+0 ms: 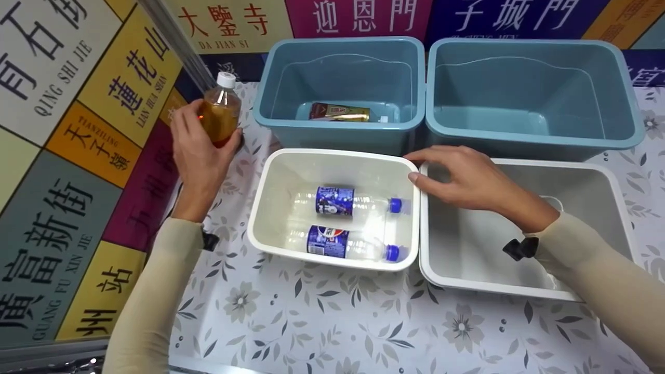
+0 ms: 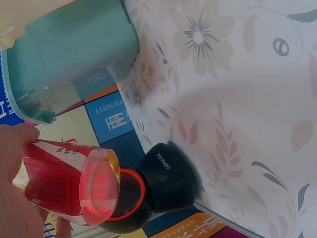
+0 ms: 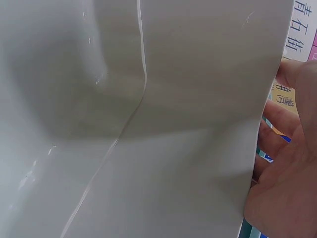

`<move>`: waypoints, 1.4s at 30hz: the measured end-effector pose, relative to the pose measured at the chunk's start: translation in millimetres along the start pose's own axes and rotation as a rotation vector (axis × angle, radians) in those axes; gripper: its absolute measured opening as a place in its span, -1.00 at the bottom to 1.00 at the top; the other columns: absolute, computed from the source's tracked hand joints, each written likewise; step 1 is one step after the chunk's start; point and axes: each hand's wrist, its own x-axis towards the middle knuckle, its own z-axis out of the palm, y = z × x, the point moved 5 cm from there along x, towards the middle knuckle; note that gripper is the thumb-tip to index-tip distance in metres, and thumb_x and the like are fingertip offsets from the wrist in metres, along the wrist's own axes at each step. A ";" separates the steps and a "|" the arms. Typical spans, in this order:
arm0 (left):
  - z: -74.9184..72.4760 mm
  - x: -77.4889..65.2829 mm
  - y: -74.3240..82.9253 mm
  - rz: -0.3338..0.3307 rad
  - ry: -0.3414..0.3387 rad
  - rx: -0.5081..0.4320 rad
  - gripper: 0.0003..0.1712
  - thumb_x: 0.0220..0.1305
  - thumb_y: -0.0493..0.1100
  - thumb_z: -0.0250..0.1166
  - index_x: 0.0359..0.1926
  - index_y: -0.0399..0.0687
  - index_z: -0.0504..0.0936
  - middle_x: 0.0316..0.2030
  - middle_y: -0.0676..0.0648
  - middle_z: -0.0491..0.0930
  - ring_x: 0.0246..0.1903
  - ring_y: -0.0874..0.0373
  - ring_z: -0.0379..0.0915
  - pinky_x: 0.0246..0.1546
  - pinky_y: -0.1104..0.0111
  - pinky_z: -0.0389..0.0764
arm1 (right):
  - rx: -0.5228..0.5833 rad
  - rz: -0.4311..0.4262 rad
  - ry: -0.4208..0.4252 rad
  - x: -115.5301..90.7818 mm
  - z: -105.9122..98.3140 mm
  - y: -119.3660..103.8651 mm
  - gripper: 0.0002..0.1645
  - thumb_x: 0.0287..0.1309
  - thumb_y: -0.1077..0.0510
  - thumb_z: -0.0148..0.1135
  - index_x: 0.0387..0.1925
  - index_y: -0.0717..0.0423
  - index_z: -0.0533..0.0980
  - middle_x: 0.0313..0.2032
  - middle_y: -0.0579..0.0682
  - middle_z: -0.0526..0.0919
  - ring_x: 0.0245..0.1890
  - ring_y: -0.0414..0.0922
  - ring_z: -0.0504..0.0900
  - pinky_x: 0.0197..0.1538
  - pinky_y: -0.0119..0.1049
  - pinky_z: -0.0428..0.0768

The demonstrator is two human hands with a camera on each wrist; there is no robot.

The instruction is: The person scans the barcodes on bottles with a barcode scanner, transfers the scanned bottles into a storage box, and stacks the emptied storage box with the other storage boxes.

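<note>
My left hand [image 1: 200, 148] grips a clear bottle [image 1: 222, 117] of amber drink with a white cap, upright in the head view at the left. In the left wrist view the bottle's base [image 2: 99, 186] and red-and-white label show, close to a black rounded object with an orange-red ring [image 2: 168, 178]. My right hand [image 1: 462, 176] rests with extended fingers and thumb at the right corner of the smaller white bin [image 1: 332, 262]. Inside that bin two clear bottles with blue labels and blue caps, an upper one [image 1: 335, 201] and a lower one [image 1: 328, 241], lie on their sides.
Behind stand two blue bins; the left blue bin [image 1: 337, 125] contains a brown-and-gold package [image 1: 340, 112], and the right blue bin [image 1: 535, 137] is beside it. A larger white bin [image 1: 499, 290] stands under my right forearm. Printed panels [image 1: 78, 171] wall the left side and back.
</note>
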 end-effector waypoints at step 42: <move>-20.2 3.9 31.3 0.080 -0.026 -0.014 -0.18 0.42 0.08 0.43 0.59 0.08 0.34 0.48 -0.12 0.39 0.49 0.00 0.25 0.47 0.07 0.41 | -0.006 -0.016 0.010 0.3 -0.6 0.5 -0.47 0.52 -0.24 0.24 0.36 -0.16 0.65 0.22 -0.06 0.77 0.30 0.04 0.69 0.29 0.21 0.60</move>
